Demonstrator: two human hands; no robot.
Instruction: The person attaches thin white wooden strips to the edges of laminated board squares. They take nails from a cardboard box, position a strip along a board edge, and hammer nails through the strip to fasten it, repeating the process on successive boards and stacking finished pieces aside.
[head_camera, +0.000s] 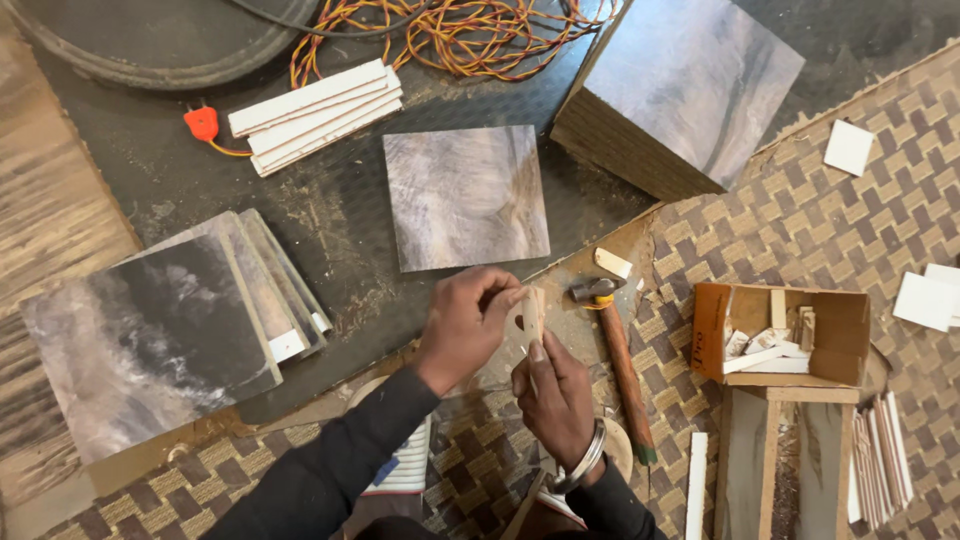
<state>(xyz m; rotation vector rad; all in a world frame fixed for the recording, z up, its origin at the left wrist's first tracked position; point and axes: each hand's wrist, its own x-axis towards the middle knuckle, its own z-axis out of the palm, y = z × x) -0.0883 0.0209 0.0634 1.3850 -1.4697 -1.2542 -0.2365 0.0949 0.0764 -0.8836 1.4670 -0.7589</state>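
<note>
From the head camera, both hands meet over the near middle of the floor. The left hand and the right hand are closed on a small pale wooden strip, fingertips pinching it from both sides so that it stands nearly upright between them.

Just to the right of the hands lies a hammer, its head far and its reddish handle running near. A small wood offcut lies just beyond the hammer head. Farther right sits an open cardboard box with pale wooden pieces in it.

Directly beyond the hands a square grey board lies flat on the dark mat. To the far right of it rises a tall stack of boards. On the left lies a fanned pile of boards. At the far left are white strips, an orange plug, and a tangle of red and yellow wire. A woven mat covers the right side.
</note>
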